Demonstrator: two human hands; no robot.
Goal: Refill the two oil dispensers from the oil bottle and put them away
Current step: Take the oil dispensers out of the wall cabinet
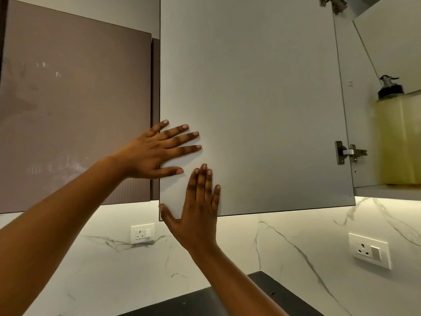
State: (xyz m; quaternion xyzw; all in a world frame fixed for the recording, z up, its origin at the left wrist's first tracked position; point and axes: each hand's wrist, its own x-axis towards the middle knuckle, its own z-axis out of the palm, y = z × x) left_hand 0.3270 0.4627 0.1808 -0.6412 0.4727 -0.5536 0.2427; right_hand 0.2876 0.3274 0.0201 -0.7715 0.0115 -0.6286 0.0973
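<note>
Both hands lie flat and spread on the door (262,99), holding nothing: left hand (157,151) near its free edge, right hand (198,206) at the lower corner. The dispenser (397,137) stands upright on the shelf (387,190), far right, behind the hinge (348,152).

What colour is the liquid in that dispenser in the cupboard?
Pale yellow, seen in the head view: the dispenser.
</note>
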